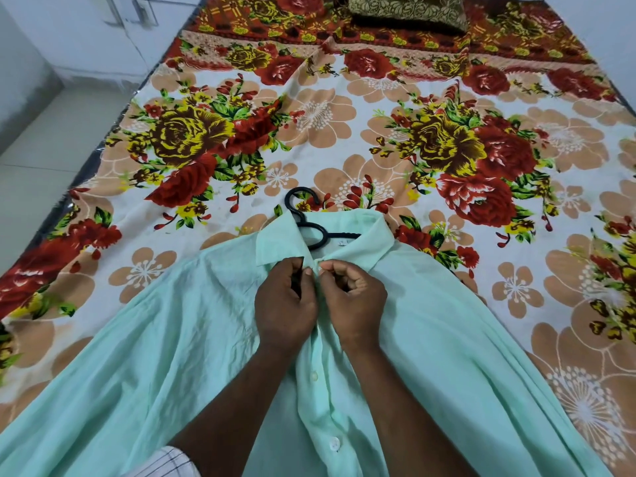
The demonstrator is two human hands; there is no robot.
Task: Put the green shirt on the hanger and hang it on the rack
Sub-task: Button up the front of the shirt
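A pale green shirt (144, 339) lies spread front-up on the bed, collar away from me. Inside it sits a black plastic hanger (311, 228); its hook sticks out past the collar and its neck shows in the collar opening, while the arms are hidden under the cloth. My left hand (285, 304) and my right hand (354, 301) meet just below the collar. Each pinches one edge of the shirt's front placket at the top button. White buttons run down the placket toward me.
The bed is covered by a floral sheet (447, 139) in red, yellow and peach. A dark patterned pillow (409, 10) lies at the far end. White floor (51, 139) and a white cabinet lie to the left. No rack is in view.
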